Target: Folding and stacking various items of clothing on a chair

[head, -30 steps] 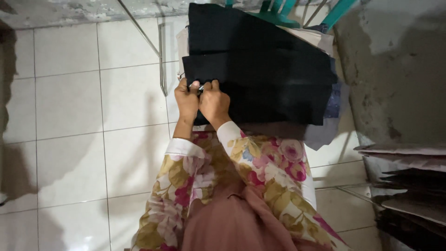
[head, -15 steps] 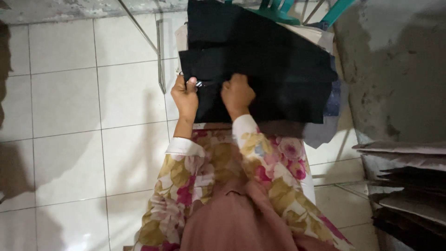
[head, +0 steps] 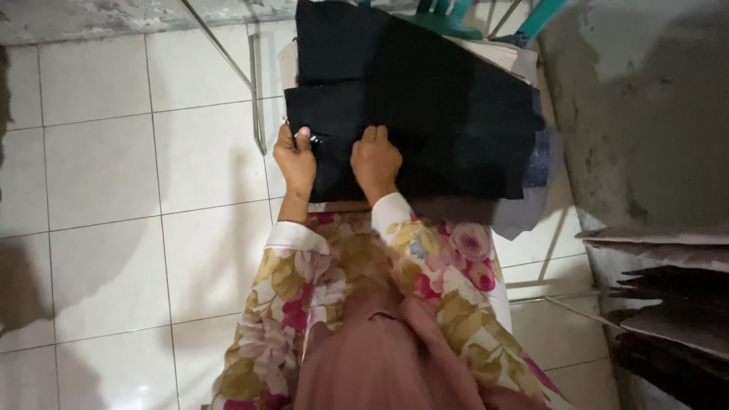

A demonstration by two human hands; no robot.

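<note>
A stack of black fabric pieces (head: 425,114) lies on a raised surface in front of me, over white tiles. My left hand (head: 295,162) pinches the near left edge of the top black piece, thumb on top, next to a small shiny spot. My right hand (head: 375,161) rests knuckles-up on the same piece, a little to the right, fingers curled against the cloth. Both arms wear floral sleeves (head: 440,258). What lies under the black fabric is mostly hidden.
White tiled floor (head: 114,190) spreads to the left. Thin metal rods (head: 257,99) stand left of the fabric. Teal chair legs (head: 448,15) show at the top. A rough grey wall (head: 653,114) and stacked dark sheets (head: 676,311) fill the right side.
My hands, together at the fabric's left edge a second ago, have spread apart. The right hand slid right along the black piece; the left stayed at the edge.
</note>
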